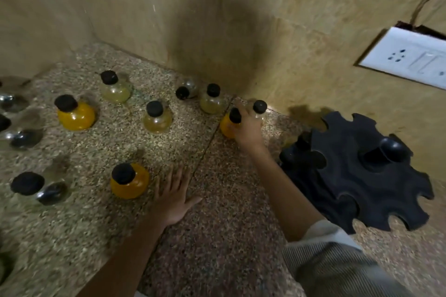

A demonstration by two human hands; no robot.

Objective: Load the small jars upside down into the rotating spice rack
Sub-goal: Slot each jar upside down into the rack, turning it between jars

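Several small round-bellied glass jars with black stoppers stand upright on the speckled granite countertop (217, 236), spread from the left edge towards the corner of the mottled tan stone wall (301, 19). Three hold opaque orange-yellow powder: one at the left (76, 116), one in front (130, 182) and one under the right hand (225, 128). Three more hold a paler, translucent yellow filling (115, 90) (157, 123) (211, 102). A darker jar lies tipped on its side near the corner (187, 89), and blurred clear jars with dark contents sit along the left edge (49, 191).

The right hand (248, 128) reaches to the back of the counter, fingers curled down over two jars at once: the orange one at its left side and a clear one whose black stopper (260, 106) shows above the knuckles. How firmly it grips either cannot be told, since the picture is soft there. The left hand (175, 194) lies flat on the stone, fingers spread, palm down, just beside the front orange jar and holding nothing.

The matte black plastic spice rack (362, 171) stands at the right, near the right forearm: a round, tiered disc whose rim is cut into rounded notches, with a knobbed central post. No jar can be made out in the visible notches. A white wall socket plate (410, 58) is set in the wall above it. A ribbed grey sleeve (325, 267) covers the right upper arm.
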